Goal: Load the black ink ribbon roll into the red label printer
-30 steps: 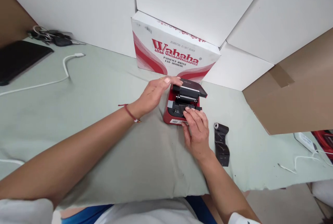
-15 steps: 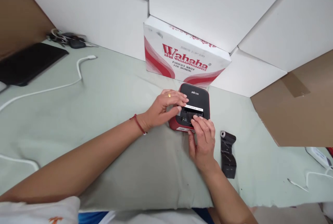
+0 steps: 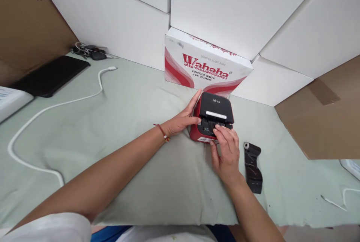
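Note:
A small red and black label printer (image 3: 217,106) stands on the cloth-covered table, its black lid raised a little along the front edge. My left hand (image 3: 181,121) grips the printer's left side, fingers along the red casing and thumb at the front corner of the lid. My right hand (image 3: 227,153) is closed on the front: its fingertips press a dark strip (image 3: 211,126) at the opening, while the thumb rests against the front face. Under the lid, the inside is mostly hidden. To the right of my right hand lies a partly unrolled black label roll (image 3: 253,168).
Behind the printer stands a white and red Wahaha carton (image 3: 206,66) against white boxes (image 3: 242,6). On the left are a white cable (image 3: 42,111), a black phone-like slab (image 3: 53,77) and keys (image 3: 94,53). A brown cardboard box (image 3: 323,114) bounds the right.
The printer's lid has lifted slightly at the front. My left hand has moved from the lid's top to the printer's left side. My right fingers stay on the front. The view has shifted.

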`<state>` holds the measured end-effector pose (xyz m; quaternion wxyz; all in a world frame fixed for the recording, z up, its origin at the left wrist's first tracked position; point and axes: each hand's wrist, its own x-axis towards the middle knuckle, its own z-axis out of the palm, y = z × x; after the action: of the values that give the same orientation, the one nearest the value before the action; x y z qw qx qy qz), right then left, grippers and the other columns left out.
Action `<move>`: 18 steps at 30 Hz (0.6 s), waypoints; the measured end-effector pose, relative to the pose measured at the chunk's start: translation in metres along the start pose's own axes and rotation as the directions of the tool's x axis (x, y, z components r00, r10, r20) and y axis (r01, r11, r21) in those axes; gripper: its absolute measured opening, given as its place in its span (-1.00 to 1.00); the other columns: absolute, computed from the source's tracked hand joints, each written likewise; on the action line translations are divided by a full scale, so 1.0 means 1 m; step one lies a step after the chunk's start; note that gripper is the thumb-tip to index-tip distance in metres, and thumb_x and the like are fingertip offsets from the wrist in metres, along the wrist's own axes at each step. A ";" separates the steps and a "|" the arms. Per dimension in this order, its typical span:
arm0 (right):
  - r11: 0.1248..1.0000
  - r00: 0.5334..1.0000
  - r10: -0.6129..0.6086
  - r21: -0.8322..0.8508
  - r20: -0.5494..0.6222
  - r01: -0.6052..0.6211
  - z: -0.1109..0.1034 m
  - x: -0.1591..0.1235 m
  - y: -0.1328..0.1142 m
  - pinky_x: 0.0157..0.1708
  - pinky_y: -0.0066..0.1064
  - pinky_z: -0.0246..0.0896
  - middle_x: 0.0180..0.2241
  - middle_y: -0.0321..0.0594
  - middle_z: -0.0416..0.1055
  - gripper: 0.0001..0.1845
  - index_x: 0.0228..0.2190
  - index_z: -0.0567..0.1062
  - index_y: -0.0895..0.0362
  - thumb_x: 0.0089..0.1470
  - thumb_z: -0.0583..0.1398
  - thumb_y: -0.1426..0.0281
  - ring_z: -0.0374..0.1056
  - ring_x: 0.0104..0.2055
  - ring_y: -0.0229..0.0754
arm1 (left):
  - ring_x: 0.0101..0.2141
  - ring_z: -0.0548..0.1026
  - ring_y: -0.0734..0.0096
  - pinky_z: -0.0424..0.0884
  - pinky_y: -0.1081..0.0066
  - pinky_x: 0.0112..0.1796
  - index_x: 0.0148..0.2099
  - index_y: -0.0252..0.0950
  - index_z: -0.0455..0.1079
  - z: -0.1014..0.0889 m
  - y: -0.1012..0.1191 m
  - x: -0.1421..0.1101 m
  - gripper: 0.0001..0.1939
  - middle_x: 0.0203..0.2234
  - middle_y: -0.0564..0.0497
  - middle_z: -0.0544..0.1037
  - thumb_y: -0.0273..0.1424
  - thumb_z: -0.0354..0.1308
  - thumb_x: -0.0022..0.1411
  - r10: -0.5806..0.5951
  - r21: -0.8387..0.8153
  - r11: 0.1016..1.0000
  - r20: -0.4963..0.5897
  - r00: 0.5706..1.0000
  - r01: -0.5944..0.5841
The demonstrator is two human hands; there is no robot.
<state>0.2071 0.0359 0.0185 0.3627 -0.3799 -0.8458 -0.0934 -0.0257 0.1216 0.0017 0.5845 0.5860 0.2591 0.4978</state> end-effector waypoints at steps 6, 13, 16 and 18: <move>1.000 1.000 0.002 0.026 0.007 -0.002 -0.008 0.006 -0.002 0.34 0.11 0.33 0.22 0.02 0.58 -0.42 0.36 0.39 0.02 0.39 0.23 0.52 0.46 0.29 0.08 | 0.64 -0.24 -0.05 -0.17 -0.03 0.59 0.69 0.05 -0.29 0.001 -0.007 -0.008 0.15 0.68 0.09 -0.23 -0.15 0.36 0.32 0.011 0.048 0.999 -0.047 0.999 -0.009; 0.938 0.961 0.191 0.252 0.198 -0.238 -0.054 0.071 0.020 -0.11 -0.24 0.52 -0.09 -0.15 0.69 -0.78 -0.06 0.64 0.03 0.48 0.17 0.32 0.62 -0.17 -0.11 | 0.56 0.10 -0.18 0.02 -0.17 0.54 0.64 -0.04 -0.03 0.001 -0.012 -0.003 0.02 0.61 -0.05 0.10 -0.25 0.30 0.22 -0.034 0.035 0.999 -0.075 0.997 0.037; 0.964 0.873 0.236 0.012 0.426 -0.267 -0.047 0.114 0.033 -0.15 -0.28 0.47 -0.13 -0.16 0.70 -0.76 -0.09 0.66 0.06 0.46 0.17 0.32 0.60 -0.22 -0.11 | 0.56 0.08 -0.19 0.01 -0.22 0.53 0.62 -0.02 0.01 0.001 -0.011 0.000 -0.01 0.62 -0.06 0.06 -0.22 0.29 0.24 -0.032 0.066 0.997 -0.081 0.996 0.037; 0.963 0.735 0.269 -0.197 0.622 -0.185 -0.029 0.138 0.039 -0.08 -0.25 0.43 -0.01 -0.13 0.70 -0.72 0.03 0.66 0.05 0.39 0.20 0.39 0.61 -0.06 -0.02 | 0.57 0.08 -0.17 0.01 -0.21 0.53 0.62 -0.12 0.01 0.003 -0.010 0.001 -0.05 0.61 -0.15 0.06 -0.18 0.27 0.28 -0.030 0.094 0.995 -0.086 0.996 0.038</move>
<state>0.1889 0.1298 0.1296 0.0357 -0.5105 -0.8584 0.0361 -0.0199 0.1226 -0.0071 0.5528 0.5871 0.3169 0.4993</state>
